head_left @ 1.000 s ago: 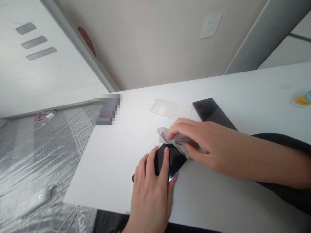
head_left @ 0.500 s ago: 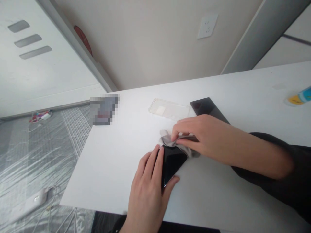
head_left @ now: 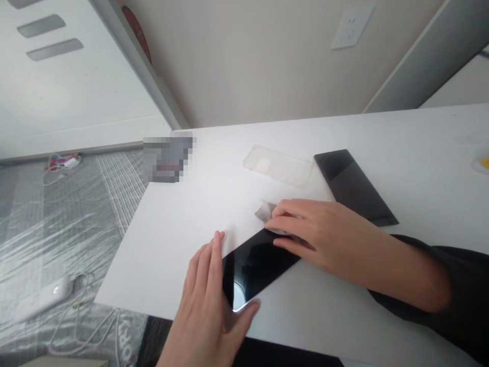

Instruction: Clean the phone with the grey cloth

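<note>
A black smartphone (head_left: 260, 262) with a glossy, reflecting screen lies slantwise on the white table. Around its near left end is my left hand (head_left: 208, 293), fingers stretched out and thumb apart, close against the phone's edge without closing on it. My right hand (head_left: 307, 227) is at the far right end of the phone, fingers pinching a crumpled grey cloth (head_left: 265, 210) against that end. Most of the cloth is hidden under the fingers. Behind the hands lies a clear phone case (head_left: 280, 165). A dark, flat tablet-like slab (head_left: 355, 188) rests to its right, beyond my right wrist.
A blurred-out dark object (head_left: 170, 158) sits at the table's (head_left: 153, 244) back left corner. A power strip (head_left: 57, 290) with cables lies on plastic sheeting on the floor at left. A wall socket (head_left: 353, 25) is above. Something yellow (head_left: 484, 163) shows at the right edge.
My left hand has moved left and loosened from the phone, so more of the screen shows. My right hand with the cloth has shifted slightly down. The view has tilted, uncovering the dark slab.
</note>
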Available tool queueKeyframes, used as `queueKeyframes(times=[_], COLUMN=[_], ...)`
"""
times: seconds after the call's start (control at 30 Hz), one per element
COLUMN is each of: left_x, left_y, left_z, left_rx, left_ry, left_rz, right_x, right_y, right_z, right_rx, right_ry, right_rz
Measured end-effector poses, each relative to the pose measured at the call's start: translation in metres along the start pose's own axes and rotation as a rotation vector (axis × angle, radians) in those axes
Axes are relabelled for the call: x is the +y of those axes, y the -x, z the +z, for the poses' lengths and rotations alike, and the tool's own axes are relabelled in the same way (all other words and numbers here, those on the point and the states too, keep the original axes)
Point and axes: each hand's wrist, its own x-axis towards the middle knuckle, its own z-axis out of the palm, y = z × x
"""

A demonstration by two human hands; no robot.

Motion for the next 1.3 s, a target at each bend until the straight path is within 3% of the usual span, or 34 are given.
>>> queueKeyframes(times=[0.13,0.3,0.47,0.57,0.63,0.77,0.9,0.97,1.1,1.3], left_x=[-0.012,-0.008,-0.005,-0.006,-0.007,-0.007,-0.007,-0.008,-0.009,-0.009], left_y=[0.013,0.012,0.01,0.011,0.013,0.013,0.012,0.012,0.012,0.01], left_z=[0.0,0.011,0.021,0.023,0.024,0.024,0.024,0.024,0.024,0.025], left_rx=[0.03,0.106,0.218,0.289,0.295,0.277,0.293,0.297,0.28,0.307], left_ry=[0.088,0.076,0.026,0.003,-0.014,-0.03,-0.04,-0.052,-0.08,-0.084], left_rz=[-0.04,-0.095,-0.075,-0.066,-0.085,-0.105,-0.079,-0.078,-0.086,-0.062], right_x=[0.005,0.015,-0.029,-0.049,-0.044,-0.023,-0.029,-0.029,-0.019,-0.026], right_y=[0.003,0.003,0.02,0.027,0.025,0.015,0.011,0.01,0.007,0.005], right_z=[0.007,0.018,0.039,0.046,0.046,0.043,0.042,0.041,0.039,0.037], right_rx=[-0.008,0.039,0.033,-0.108,-0.136,-0.067,-0.178,-0.198,-0.075,-0.196], right_ry=[-0.187,-0.041,0.074,-0.015,-0.051,0.016,-0.099,-0.159,-0.083,-0.185], right_rz=[-0.066,-0.113,-0.231,-0.353,-0.348,-0.218,-0.372,-0.378,-0.229,-0.394])
